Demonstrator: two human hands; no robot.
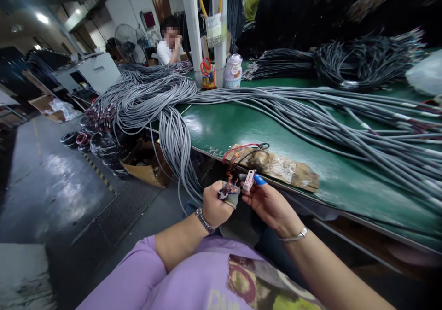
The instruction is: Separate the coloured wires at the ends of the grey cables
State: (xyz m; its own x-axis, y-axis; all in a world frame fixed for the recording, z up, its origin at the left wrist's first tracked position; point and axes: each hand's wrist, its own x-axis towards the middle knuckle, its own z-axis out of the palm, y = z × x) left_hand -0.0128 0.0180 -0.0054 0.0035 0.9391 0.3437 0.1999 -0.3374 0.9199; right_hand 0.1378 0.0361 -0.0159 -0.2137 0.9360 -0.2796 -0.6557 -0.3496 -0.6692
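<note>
My left hand, with a watch on its wrist, is closed around a grey cable end whose thin coloured wires fan out above the fist. Just to its right, my right hand pinches a small pale pink plastic connector between its fingertips. A blue cover sits on one digit of that hand. The wires and the connector are close together; whether they touch I cannot tell. Right behind both hands, a taped cardboard piece lies at the table edge, with red and black leads over it.
Long grey cables run across the green table, and a thick bundle hangs over its edge at left. Behind stand a white post, orange-handled scissors and a lilac container. A person sits beyond. A cardboard box is on the floor.
</note>
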